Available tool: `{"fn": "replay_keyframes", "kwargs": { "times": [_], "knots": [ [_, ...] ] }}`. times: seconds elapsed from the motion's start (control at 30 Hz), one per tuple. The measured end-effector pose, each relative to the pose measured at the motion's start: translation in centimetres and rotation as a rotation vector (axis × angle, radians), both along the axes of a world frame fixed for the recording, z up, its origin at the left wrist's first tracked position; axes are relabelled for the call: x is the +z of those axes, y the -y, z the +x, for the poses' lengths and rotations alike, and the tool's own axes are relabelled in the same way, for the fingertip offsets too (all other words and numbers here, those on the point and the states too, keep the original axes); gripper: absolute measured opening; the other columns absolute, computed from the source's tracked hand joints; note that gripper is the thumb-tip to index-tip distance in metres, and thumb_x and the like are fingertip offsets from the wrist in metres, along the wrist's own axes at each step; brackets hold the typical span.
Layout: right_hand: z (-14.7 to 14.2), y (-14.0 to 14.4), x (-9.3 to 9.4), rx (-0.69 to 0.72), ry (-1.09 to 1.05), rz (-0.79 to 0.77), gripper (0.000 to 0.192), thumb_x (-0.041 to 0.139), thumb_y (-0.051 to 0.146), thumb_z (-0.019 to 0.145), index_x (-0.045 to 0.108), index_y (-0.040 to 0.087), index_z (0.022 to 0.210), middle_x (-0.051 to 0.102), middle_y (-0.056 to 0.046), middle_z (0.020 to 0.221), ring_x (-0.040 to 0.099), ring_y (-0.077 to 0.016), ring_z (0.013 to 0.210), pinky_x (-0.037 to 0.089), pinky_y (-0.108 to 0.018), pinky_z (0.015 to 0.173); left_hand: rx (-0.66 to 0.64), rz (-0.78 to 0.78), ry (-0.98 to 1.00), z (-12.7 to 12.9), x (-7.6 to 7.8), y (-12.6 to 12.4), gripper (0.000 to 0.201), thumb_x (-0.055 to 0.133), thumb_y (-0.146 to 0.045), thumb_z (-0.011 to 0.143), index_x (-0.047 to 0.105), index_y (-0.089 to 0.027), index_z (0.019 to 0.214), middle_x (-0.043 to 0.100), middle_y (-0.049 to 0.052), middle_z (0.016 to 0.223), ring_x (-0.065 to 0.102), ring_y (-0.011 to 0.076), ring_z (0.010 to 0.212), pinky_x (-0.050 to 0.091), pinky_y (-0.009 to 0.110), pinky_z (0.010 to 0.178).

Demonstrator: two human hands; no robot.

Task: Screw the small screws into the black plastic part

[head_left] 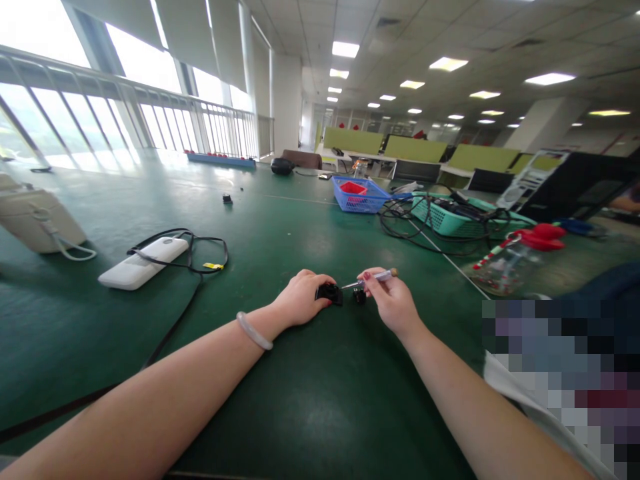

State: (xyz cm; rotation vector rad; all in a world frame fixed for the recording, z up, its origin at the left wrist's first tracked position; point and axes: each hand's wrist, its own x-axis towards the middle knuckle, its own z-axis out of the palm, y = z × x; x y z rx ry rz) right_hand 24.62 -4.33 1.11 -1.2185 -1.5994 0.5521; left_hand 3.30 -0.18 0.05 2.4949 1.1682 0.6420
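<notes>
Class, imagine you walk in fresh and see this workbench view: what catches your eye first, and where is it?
At centre, the left hand presses a small black part onto the green table, while the right hand points a clear-handled screwdriver at it. To the left lies a white power strip with its black cord; a blue basket sits farther back.

I see a broad green surface [310, 400] stretching into a large open office. Tall windows [125, 73] with a metal railing [165, 110] run along the left, daylight glaring through under half-lowered blinds [200, 33]. Rows of ceiling lights [447, 64] glow overhead. Farther back stand yellow-green partitions [415, 148], and a white column [286, 103] rises near the windows.
</notes>
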Motion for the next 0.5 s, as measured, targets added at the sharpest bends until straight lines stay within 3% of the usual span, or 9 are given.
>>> {"fn": "replay_keyframes", "kwargs": {
  "times": [0.1,0.27,0.37,0.5],
  "knots": [
    [0.04,-0.13,-0.13,0.036,0.065,-0.019,0.031,0.052,0.046,0.091,0.066,0.019,0.089,0.061,-0.002,0.069,0.06,-0.0173,0.064,0.049,-0.031,0.063,0.0,0.005,-0.002,-0.02,-0.11,-0.05,0.039,0.067,-0.03,0.079,0.063,-0.027,0.118,0.069,0.005,0.112,0.055,0.0262,0.113,0.045,0.039,0.101],
    [-0.03,0.62,0.66,-0.03,0.103,0.071,0.017,0.051,0.03,0.089,0.064,0.02,0.086,0.06,-0.001,0.071,0.059,-0.0166,0.065,0.048,-0.03,0.064,0.004,0.019,-0.006,0.0,-0.1,-0.02,0.04,0.068,-0.029,0.08,0.062,-0.027,0.119,0.069,0.004,0.114,0.055,0.0267,0.114,0.045,0.04,0.101],
    [-0.14,0.79,0.72,-0.029,0.032,0.099,0.011,0.05,0.028,0.088,0.059,0.02,0.087,0.058,0.0,0.074,0.058,-0.0157,0.064,0.047,-0.028,0.061,-0.018,0.036,-0.018,0.02,0.07,0.1,0.04,0.068,-0.028,0.08,0.062,-0.028,0.12,0.069,0.003,0.117,0.055,0.0266,0.115,0.043,0.04,0.103],
    [-0.31,0.68,0.63,0.011,0.116,0.056,0.008,0.051,0.029,0.088,0.053,0.021,0.087,0.058,0.001,0.071,0.058,-0.016,0.064,0.046,-0.029,0.063,-0.03,0.054,-0.025,0.03,0.25,0.21,0.041,0.069,-0.029,0.081,0.062,-0.027,0.121,0.069,0.003,0.116,0.056,0.0262,0.113,0.044,0.039,0.102]
  ]
}}
